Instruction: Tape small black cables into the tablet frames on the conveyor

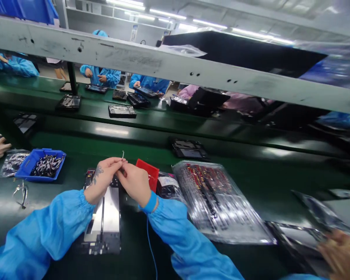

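Fingers (116,165) pinching a thin part (123,154), blue bin (27,167) of parts nearby.

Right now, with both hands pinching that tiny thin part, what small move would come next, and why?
Probably lower it toward the open device lying just beneath. The left hand and right hand hold the thin part together above it, and nothing else sits as close.

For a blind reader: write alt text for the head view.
Left hand and right hand pinch a thin metal part together above an opened device on a green bench, with a blue parts bin at left.
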A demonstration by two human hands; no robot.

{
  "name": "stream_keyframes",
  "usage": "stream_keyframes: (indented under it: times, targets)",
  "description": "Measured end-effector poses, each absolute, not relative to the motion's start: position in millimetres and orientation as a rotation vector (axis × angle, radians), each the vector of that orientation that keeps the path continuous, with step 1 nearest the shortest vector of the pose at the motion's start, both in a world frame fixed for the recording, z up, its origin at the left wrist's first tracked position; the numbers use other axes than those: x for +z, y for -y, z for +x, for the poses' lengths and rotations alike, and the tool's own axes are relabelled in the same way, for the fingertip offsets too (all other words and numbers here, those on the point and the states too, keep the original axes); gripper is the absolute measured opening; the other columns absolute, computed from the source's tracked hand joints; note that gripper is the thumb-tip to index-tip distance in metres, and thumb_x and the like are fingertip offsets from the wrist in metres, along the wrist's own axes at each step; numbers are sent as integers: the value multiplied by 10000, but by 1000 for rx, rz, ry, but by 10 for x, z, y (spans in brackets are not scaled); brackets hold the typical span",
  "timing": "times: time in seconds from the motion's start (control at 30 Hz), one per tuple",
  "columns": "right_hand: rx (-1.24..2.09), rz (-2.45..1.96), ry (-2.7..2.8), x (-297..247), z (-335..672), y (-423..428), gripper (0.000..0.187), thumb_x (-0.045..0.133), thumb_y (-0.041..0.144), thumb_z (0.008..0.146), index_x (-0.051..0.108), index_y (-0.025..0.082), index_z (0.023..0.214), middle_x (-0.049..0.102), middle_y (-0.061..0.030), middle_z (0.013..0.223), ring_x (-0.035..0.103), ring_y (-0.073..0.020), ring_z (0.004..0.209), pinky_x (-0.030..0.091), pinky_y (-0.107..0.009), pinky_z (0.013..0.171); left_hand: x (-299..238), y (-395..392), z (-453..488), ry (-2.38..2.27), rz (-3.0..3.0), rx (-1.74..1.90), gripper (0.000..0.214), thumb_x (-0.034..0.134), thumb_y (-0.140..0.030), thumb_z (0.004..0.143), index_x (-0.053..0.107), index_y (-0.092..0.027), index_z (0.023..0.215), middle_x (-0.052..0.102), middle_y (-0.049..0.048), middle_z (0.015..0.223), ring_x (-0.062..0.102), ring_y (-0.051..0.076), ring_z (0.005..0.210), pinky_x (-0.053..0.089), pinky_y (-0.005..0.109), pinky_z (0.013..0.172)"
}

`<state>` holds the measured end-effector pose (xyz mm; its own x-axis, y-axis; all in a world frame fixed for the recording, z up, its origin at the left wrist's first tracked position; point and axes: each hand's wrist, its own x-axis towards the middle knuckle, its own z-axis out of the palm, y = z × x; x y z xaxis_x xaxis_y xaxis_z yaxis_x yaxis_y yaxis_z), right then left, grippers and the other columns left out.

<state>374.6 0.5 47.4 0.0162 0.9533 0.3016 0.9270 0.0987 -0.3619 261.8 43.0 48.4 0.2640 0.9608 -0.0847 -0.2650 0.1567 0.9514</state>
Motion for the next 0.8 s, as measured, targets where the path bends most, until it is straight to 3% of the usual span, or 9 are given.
stream_keyframes:
  times: [0.1,0.23,0.3,0.4,0.47,0.6,0.67,0.73,0.8]
  targets:
    - [151,-1766,1847,511,3595,-99,219,499,248,888,638,190,728,649,-46,722,581,-167,657,352,-257,585,536,-403,2527,-854,997,1091,265,707,-321,692,721,-130,875,741,110,987,654,253,995,484,353,913]
    - [781,-1557,1603,568,3582,-131,273,513,359,868,646,191,698,601,-14,643,553,-156,633,408,-260,606,519,-384,2212,-797,1097,1010,477,743,-356,685,654,-170,1115,653,126,1224,589,267,1148,464,356,962]
    - [1154,-1472,1392,574,3562,-107,304,590,455,806,652,185,682,553,5,594,522,-139,588,421,-257,581,430,-359,2027,-860,1188,954,408,744,-370,684,681,-177,1039,709,112,1093,644,256,1034,506,338,879]
    - [1446,-1402,1232,527,3451,-54,344,666,504,736,648,173,644,536,6,624,502,-121,581,434,-258,575,264,-285,1771,-981,1268,825,205,661,-382,747,689,-179,758,716,49,701,667,193,677,527,284,647]
    - [1421,-1399,1312,462,3333,-20,355,662,500,748,634,175,607,552,-9,669,522,-132,617,443,-267,592,174,-217,1612,-1039,1301,776,211,604,-359,783,656,-189,668,681,23,611,626,161,569,495,253,565]
    - [1008,-1463,1756,278,3086,26,296,600,400,828,606,195,615,573,-21,688,538,-153,676,414,-275,629,-12,-73,1296,-1139,1428,717,225,584,-351,808,665,-198,664,667,17,621,601,150,587,464,231,565]
    - [873,-1507,1955,160,2999,31,262,565,320,849,570,195,619,546,-3,654,502,-136,629,371,-263,604,-171,-14,1157,-1147,1376,707,194,600,-368,800,702,-206,832,651,5,639,588,145,590,468,229,568]
    - [891,-1580,2039,23,2953,12,259,548,277,848,529,190,605,507,17,601,460,-118,577,328,-248,570,-374,26,1051,-1182,1256,745,335,609,-382,788,655,-221,1077,622,-13,678,570,135,577,476,224,547]
    - [1045,-1672,2001,-117,2949,-24,279,549,280,838,499,188,579,475,35,540,427,-105,527,296,-234,537,-574,45,995,-1263,1141,805,451,600,-393,779,580,-219,1195,579,-23,706,546,126,559,477,219,509]
